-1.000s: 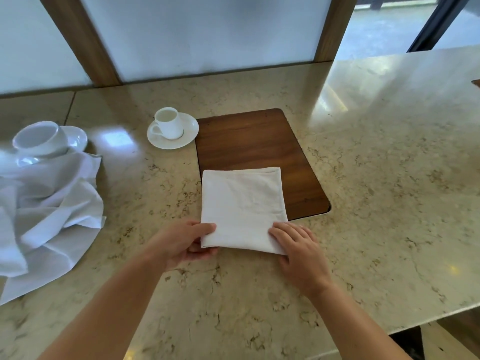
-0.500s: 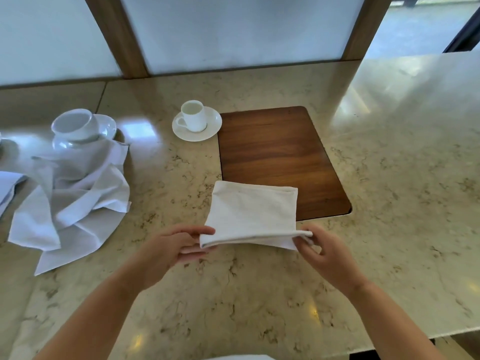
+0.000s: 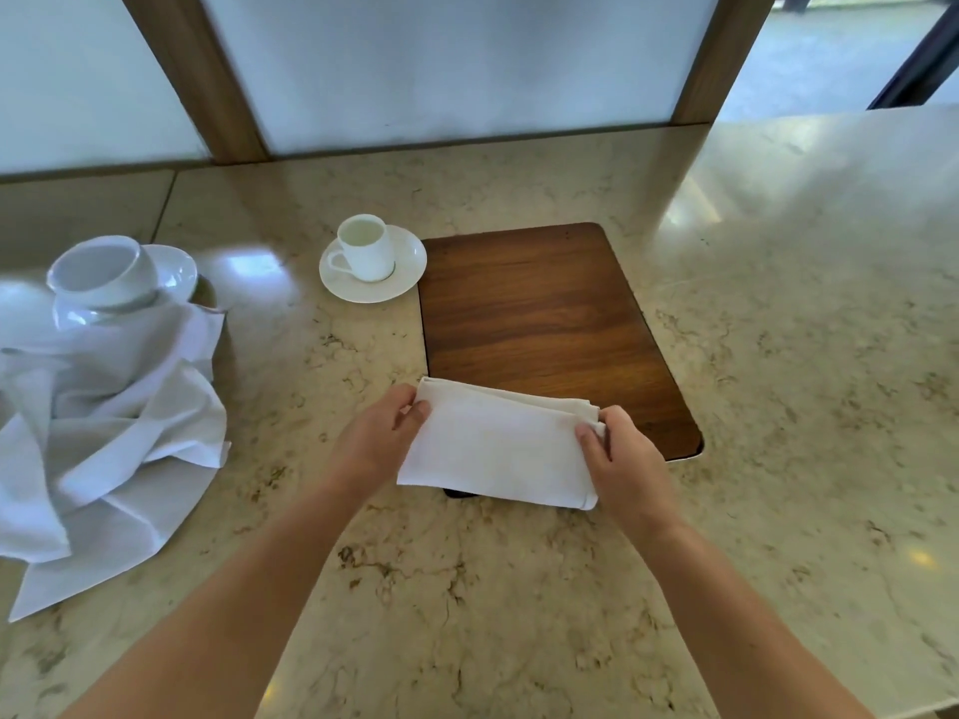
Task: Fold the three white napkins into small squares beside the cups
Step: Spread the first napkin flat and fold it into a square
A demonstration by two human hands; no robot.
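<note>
A white napkin, folded into a wide rectangle, lies half on the wooden board and half on the marble counter. My left hand pinches its far left corner. My right hand pinches its far right corner, where several layers of cloth show. A small white cup stands on a saucer just left of the board's far corner. At the far left a larger white cup sits tilted on its saucer, with crumpled white napkins heaped in front of it.
The beige marble counter stretches right and toward me. Frosted window panes with wooden posts run along the far edge. The counter's near right edge drops off at the bottom right.
Both hands lifted the napkin's near edge and carried it over to the far edge, halving the square into a wide rectangle. The camera view shifted left.
</note>
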